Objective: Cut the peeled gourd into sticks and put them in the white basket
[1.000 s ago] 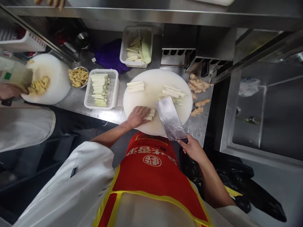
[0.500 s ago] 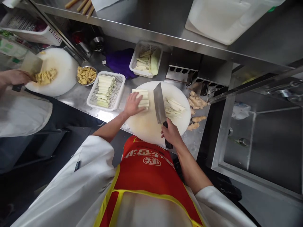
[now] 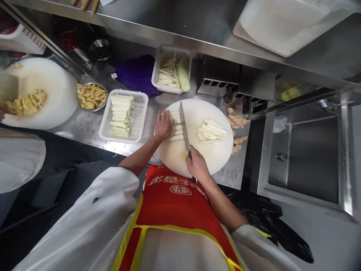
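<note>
A round white cutting board [image 3: 214,154] lies on the steel counter in front of me. My left hand [image 3: 163,124] lies palm down on a row of pale vegetable strips [image 3: 175,132] at the board's left side. My right hand [image 3: 196,166] is closed round the handle of a cleaver [image 3: 183,128], whose blade stands on edge against the right ends of those strips. A second heap of cut strips [image 3: 212,130] lies on the right part of the board, apart from the blade.
Left of the board stands a white basket of strips [image 3: 122,116]; another basket [image 3: 170,70] sits behind. Ginger roots [image 3: 237,122] lie at the board's right, then a sink [image 3: 307,165]. Far left, another person's board [image 3: 36,94] holds yellow pieces beside a metal bowl [image 3: 90,96].
The cleaver has turned from flat to on edge and come left against the strips under my left hand. My left hand slid from the near edge to the board's left.
</note>
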### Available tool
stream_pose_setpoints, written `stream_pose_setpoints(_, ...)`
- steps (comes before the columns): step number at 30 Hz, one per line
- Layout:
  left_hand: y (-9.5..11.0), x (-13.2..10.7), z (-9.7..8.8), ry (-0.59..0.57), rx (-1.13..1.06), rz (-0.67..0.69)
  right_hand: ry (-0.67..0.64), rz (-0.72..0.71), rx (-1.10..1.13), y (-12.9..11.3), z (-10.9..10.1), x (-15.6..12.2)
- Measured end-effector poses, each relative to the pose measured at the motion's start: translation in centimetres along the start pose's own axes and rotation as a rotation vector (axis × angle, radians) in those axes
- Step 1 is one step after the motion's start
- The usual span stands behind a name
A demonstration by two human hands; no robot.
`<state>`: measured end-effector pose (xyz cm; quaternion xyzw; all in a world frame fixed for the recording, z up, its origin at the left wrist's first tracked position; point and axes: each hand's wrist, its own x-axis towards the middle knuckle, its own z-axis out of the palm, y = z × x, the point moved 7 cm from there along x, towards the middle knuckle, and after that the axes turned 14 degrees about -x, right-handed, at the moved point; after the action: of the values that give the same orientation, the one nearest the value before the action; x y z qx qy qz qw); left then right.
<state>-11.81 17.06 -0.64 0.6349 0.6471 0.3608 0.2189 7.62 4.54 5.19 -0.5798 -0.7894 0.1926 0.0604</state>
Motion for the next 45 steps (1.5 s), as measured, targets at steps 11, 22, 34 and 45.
stream_pose_setpoints(11,0.7,1.1,-1.3,-0.163,0.146,0.032,0.029,0.059,-0.001,-0.1,-0.8,-0.2)
stream_pose_setpoints(22,0.4,1.7,-1.2,-0.323,0.140,0.089,0.031,0.045,-0.007,0.3,-0.9,-0.4)
stream_pose_setpoints(34,0.8,1.9,-0.6,-0.355,0.112,0.222,0.040,0.047,0.000,-0.2,-0.7,-0.2)
stream_pose_setpoints(45,-5.7,6.0,-5.7,0.034,-0.719,-0.182,0.014,0.072,0.002,-0.5,-0.9,0.1)
